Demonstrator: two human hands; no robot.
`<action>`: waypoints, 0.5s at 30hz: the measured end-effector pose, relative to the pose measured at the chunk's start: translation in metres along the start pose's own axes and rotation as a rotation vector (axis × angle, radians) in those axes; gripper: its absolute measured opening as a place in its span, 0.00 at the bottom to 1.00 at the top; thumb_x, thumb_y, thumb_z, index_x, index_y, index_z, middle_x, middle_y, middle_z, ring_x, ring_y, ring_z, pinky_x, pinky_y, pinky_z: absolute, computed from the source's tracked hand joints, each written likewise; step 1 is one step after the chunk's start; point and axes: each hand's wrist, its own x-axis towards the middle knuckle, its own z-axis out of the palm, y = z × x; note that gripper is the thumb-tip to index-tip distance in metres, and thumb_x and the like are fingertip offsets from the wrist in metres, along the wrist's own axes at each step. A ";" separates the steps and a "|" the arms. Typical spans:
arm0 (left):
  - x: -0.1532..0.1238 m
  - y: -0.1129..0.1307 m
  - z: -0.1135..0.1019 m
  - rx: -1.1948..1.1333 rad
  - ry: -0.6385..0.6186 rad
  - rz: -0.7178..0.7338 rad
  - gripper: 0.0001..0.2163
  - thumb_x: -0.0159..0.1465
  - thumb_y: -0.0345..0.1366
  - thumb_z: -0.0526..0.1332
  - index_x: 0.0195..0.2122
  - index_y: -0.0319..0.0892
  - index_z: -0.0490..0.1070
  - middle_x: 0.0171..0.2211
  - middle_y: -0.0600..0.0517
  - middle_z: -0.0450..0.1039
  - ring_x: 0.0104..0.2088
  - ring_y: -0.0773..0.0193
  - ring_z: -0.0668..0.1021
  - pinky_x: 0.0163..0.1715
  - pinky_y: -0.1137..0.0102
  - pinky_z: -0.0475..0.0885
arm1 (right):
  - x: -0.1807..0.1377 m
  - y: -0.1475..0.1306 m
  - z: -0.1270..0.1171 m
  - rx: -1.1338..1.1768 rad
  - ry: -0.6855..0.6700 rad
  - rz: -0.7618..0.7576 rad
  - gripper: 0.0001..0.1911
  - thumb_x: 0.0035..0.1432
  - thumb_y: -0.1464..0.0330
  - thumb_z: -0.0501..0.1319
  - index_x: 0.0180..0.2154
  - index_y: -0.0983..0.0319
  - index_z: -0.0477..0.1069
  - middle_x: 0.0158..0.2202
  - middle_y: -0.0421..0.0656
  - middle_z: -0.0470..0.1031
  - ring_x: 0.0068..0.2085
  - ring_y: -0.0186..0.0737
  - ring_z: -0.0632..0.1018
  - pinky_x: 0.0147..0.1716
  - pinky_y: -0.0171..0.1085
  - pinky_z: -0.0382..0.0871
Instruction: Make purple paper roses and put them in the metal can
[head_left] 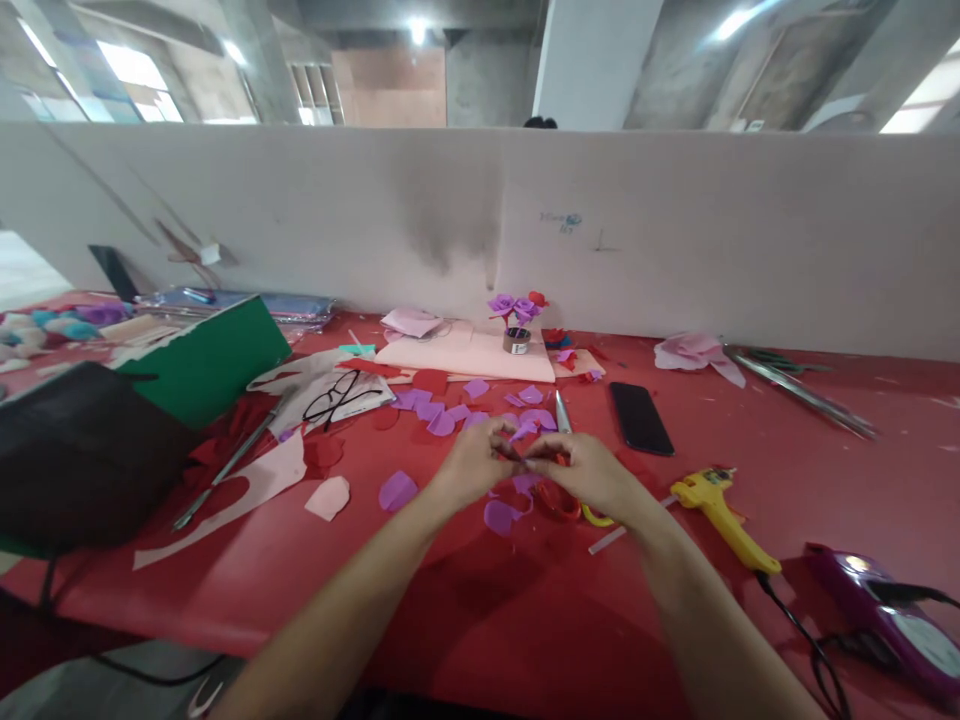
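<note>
My left hand (480, 462) and my right hand (581, 470) meet over the middle of the red table, fingertips pinched together. Between them is a small purple paper petal, mostly hidden by the fingers. Cut purple petals (441, 424) lie scattered just beyond my hands, and another purple petal (397, 490) rests to their left. Below my fingers is a further purple piece (501, 516). Scissors with red and yellow handles (559, 500) lie partly under my right hand, their blade (562, 412) pointing away from me.
On the right are a black phone (641, 418), a yellow glue gun (724, 515) with a cord and a purple device (885, 620). Paper flowers (517, 308) stand in a small pot (516, 341) at the back. Glasses (341, 398), a green board (217, 360) and a dark bag (90, 455) occupy the left.
</note>
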 end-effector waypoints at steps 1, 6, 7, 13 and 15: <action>-0.001 -0.001 0.000 -0.005 -0.009 -0.014 0.19 0.44 0.30 0.68 0.39 0.40 0.69 0.24 0.54 0.72 0.26 0.66 0.73 0.27 0.72 0.64 | 0.000 0.003 0.001 0.001 0.008 -0.004 0.06 0.51 0.65 0.61 0.30 0.56 0.78 0.31 0.40 0.80 0.35 0.43 0.78 0.37 0.40 0.67; -0.006 0.004 0.000 0.049 0.083 0.024 0.16 0.48 0.33 0.68 0.39 0.40 0.70 0.34 0.52 0.73 0.23 0.72 0.67 0.25 0.74 0.61 | 0.000 0.020 0.002 0.038 0.148 0.029 0.08 0.52 0.65 0.60 0.31 0.59 0.78 0.31 0.41 0.80 0.34 0.42 0.78 0.38 0.40 0.67; -0.008 0.006 -0.001 0.052 0.126 0.045 0.14 0.51 0.36 0.66 0.38 0.41 0.70 0.35 0.52 0.72 0.23 0.72 0.66 0.25 0.74 0.61 | 0.000 0.024 0.001 0.058 0.214 0.049 0.09 0.52 0.64 0.60 0.32 0.59 0.77 0.32 0.42 0.80 0.35 0.42 0.78 0.38 0.40 0.67; -0.011 0.011 -0.004 -0.217 0.140 0.010 0.08 0.59 0.40 0.60 0.30 0.40 0.70 0.25 0.56 0.66 0.21 0.74 0.61 0.23 0.75 0.57 | 0.004 0.031 -0.002 0.384 0.531 0.126 0.12 0.48 0.61 0.65 0.33 0.61 0.77 0.32 0.42 0.79 0.34 0.40 0.77 0.39 0.40 0.68; -0.011 0.009 -0.002 -0.336 0.089 -0.029 0.10 0.57 0.42 0.63 0.29 0.39 0.71 0.26 0.54 0.68 0.23 0.73 0.64 0.25 0.75 0.58 | 0.003 0.025 0.000 0.590 0.560 0.140 0.12 0.45 0.61 0.68 0.32 0.60 0.77 0.31 0.41 0.79 0.33 0.38 0.77 0.38 0.38 0.69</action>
